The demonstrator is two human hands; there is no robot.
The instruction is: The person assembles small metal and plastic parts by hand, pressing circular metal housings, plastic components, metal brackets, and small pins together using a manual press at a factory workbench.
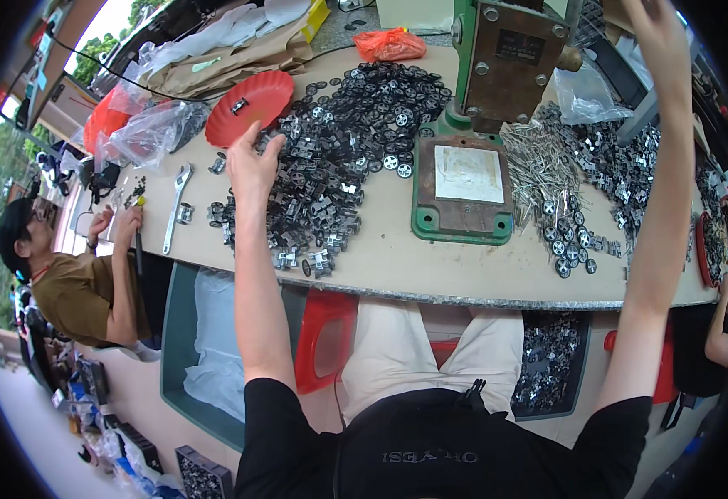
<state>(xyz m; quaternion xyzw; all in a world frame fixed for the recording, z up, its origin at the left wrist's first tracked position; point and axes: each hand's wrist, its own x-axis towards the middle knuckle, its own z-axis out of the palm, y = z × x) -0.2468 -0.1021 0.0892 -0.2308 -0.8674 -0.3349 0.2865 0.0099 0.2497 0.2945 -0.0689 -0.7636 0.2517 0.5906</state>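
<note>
My left hand (252, 165) hovers at the near edge of a red plate (276, 90), thumb and fingers apart with nothing between them. A small dark wheeled chassis part (239, 106) lies in the plate. Beside that hand spreads a heap of dark metallic chassis parts with wheels (318, 195). My right hand (656, 25) is raised high at the far right, beyond the green and brown bench press (513, 62). The picture's upper edge cuts it off, so its fingers and anything in them cannot be made out. The press base carries a pale plate (469, 174).
Loose black wheels (389, 100) fill the table's far middle. Metal pins (534, 170) and more dark parts (630, 183) lie right of the press. A wrench (177, 208) rests at left, near another person (81, 283) working. A green bin (182, 366) stands below.
</note>
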